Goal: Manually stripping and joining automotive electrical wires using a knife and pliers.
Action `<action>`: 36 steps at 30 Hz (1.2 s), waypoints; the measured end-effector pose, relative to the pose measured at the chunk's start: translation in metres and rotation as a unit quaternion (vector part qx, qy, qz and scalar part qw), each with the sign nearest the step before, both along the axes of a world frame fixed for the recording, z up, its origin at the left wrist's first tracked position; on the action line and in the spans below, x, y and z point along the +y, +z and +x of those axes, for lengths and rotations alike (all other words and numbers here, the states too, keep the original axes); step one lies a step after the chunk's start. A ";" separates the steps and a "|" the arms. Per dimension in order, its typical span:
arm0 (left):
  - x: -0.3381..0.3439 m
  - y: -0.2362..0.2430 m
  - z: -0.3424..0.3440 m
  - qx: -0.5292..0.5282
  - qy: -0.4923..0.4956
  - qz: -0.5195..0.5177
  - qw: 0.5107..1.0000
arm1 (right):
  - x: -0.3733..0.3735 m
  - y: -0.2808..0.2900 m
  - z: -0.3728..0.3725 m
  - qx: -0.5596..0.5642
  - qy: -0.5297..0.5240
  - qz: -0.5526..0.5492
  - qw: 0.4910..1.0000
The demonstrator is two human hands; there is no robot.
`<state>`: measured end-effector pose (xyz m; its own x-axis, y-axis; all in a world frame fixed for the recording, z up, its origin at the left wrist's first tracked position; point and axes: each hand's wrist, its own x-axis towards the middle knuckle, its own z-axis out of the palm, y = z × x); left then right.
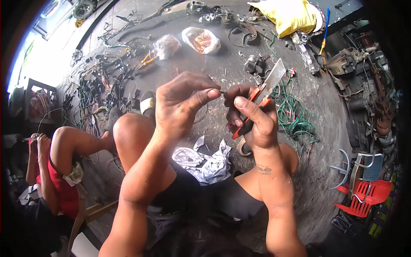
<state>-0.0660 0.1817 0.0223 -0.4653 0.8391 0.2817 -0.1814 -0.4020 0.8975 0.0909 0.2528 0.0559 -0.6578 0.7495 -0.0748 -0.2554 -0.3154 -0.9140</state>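
Observation:
My left hand (182,100) is closed, thumb and forefinger pinching the end of a short thin dark strand (223,92). The strand runs toward the fingers of my right hand (257,113); it is too small to tell its kind surely. My right hand is wrapped round a utility knife (259,93) with a red-orange handle. Its wide pale blade (275,78) points up and away to the right. Both hands hang above the floor between my bent knees, close together. Below them lies a crumpled white cloth (204,162).
Tangled green wires (295,113) lie right. Ahead are a plastic bag of copper strands (201,40), another clear bag (167,46), yellow-handled pliers (148,59) and a yellow sack (289,17). Dark wire harnesses (102,79) spread left, near a seated person (55,171). Greasy machine parts (359,64) line the right.

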 end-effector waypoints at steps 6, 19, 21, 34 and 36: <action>0.001 0.009 0.006 0.119 0.016 -0.004 0.993 | 0.002 -0.003 0.001 -0.012 -0.030 0.035 0.999; 0.005 0.003 0.009 0.131 -0.011 -0.019 0.991 | 0.001 -0.001 0.000 -0.012 -0.088 0.054 0.995; 0.006 0.004 0.009 0.217 0.030 0.007 0.976 | -0.001 0.000 -0.001 -0.025 -0.094 0.067 0.993; 0.002 0.000 0.016 -0.056 -0.062 -0.064 0.994 | -0.012 -0.003 -0.010 -0.103 -0.106 0.184 0.972; 0.003 0.001 0.018 -0.252 -0.135 -0.071 0.956 | -0.011 -0.001 -0.012 -0.093 -0.106 0.165 0.976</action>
<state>-0.0479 0.1849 0.0234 -0.2736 0.9607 -0.0475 -0.6851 -0.1600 0.7106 0.0792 0.2413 0.0551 -0.4827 0.8712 0.0901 -0.1025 0.0459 -0.9937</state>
